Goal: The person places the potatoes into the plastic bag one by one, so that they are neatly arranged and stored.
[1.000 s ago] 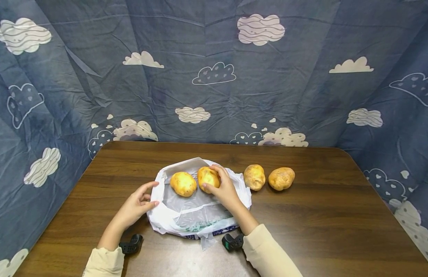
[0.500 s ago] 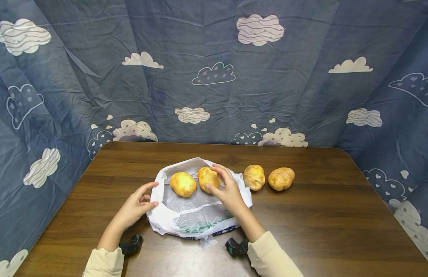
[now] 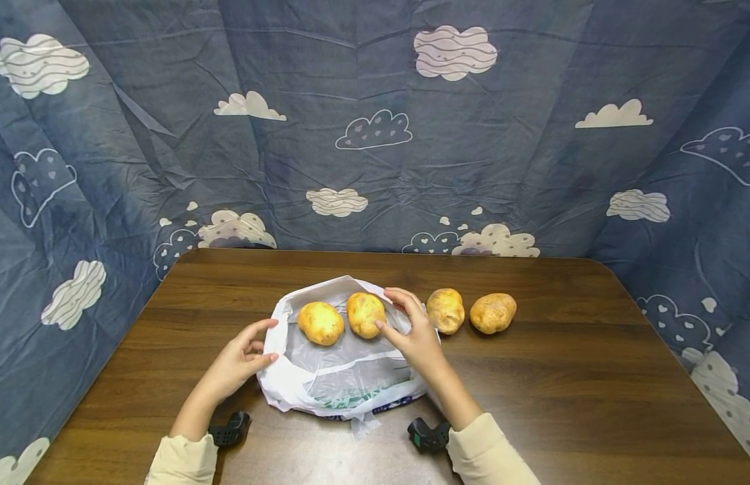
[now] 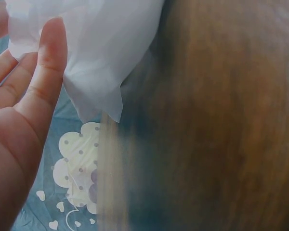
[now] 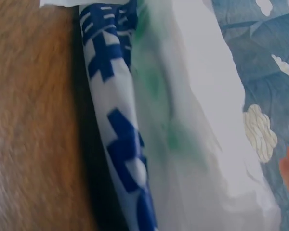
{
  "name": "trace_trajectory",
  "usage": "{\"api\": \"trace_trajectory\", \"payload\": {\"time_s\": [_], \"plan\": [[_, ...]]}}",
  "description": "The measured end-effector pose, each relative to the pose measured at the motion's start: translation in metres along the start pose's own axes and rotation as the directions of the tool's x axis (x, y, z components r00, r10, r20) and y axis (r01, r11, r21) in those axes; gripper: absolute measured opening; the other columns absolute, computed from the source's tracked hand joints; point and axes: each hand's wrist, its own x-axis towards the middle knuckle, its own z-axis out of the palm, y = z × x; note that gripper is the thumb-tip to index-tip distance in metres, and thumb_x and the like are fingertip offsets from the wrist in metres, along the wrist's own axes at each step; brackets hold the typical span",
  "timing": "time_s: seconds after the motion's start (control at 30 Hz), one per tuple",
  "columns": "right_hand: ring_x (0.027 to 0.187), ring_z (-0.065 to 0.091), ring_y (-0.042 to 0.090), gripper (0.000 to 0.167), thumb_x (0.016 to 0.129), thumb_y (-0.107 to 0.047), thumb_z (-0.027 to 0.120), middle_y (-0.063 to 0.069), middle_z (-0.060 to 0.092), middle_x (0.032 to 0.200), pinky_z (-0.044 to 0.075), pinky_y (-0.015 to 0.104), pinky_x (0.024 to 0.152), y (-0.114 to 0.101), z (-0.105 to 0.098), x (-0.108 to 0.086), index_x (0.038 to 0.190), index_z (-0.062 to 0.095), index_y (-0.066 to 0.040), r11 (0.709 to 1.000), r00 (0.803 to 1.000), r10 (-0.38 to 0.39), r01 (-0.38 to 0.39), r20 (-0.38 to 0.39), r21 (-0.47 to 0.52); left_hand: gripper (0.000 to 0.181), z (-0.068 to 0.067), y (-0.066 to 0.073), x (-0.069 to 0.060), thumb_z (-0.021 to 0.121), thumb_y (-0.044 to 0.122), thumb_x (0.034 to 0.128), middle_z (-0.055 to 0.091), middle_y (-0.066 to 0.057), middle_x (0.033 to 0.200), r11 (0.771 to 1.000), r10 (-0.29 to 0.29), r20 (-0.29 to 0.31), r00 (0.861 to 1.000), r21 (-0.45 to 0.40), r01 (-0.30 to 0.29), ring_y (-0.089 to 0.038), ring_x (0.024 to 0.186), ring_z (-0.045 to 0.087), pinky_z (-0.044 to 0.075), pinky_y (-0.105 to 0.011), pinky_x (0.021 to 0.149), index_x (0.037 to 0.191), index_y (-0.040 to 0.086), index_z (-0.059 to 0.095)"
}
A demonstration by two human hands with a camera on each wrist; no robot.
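One potato [image 3: 321, 323] inside the open white plastic bag [image 3: 276, 387], a second potato [image 3: 364, 313] just beside it, toward the far wall: two in, so bagging about half done, judging by the count. Out on the table [image 3: 593, 350], the other half: a third potato [image 3: 445, 310] by the bag's right side, touching or just clear, hard to say, and a fourth potato [image 3: 493, 314] further right, neither gripped. Over to the left hand [image 3: 232, 362]: thumb and index finger spread wide, tips against the bag's left side, apparently steadying it, no clench on show. Across to the right hand [image 3: 418, 340]: fingers loose and parted, nothing in the grasp, thumb tip right at the second potato's edge, touch or no touch impossible to tell; fingertips above the bag's right side, contact equally unclear. Left to do, seemingly: just that outside pair.
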Motion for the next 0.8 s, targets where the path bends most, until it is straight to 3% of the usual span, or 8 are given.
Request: {"api": "trace_trajectory", "payload": {"time_s": [0.27,0.57,0.8], "plan": [[0.106,0.045,0.039,0.047,0.069,0.017,0.067,0.026,0.048,0.113,0.037,0.043,0.09,0.004,-0.01,0.0,0.112,0.049,0.014,1.0,0.999,-0.008,0.008,-0.046,0.011,0.052,-0.001,-0.004,0.001,0.059,-0.01,0.0805,0.052,-0.015,0.074,1.0,0.007,0.006,1.0,-0.002,-0.007,-0.011,0.058,0.048,0.039,-0.021,0.05,0.127,-0.01,0.035],[0.101,0.047,0.037,0.046,0.069,0.017,0.067,0.029,0.048,0.112,0.038,0.039,0.09,0.012,-0.022,-0.002,0.111,0.048,0.017,1.0,0.996,-0.014,0.011,-0.086,-0.03,0.056,-0.003,-0.032,0.005,0.062,-0.003,0.0815,0.055,-0.013,0.078,1.0,0.003,0.002,1.0,-0.004,-0.003,-0.011,0.062,0.052,0.042,-0.024,0.052,0.131,-0.002,0.036],[0.104,0.048,0.032,0.05,0.069,0.013,0.07,0.022,0.05,0.115,0.038,0.041,0.089,0.04,-0.034,-0.006,0.115,0.049,0.011,0.996,0.993,-0.004,-0.008,-0.122,-0.093,0.055,-0.004,-0.035,0.005,0.064,0.001,0.0815,0.054,-0.012,0.08,1.0,0.008,-0.002,1.0,0.011,-0.008,-0.011,0.062,0.053,0.042,-0.023,0.053,0.13,0.001,0.038]]}}
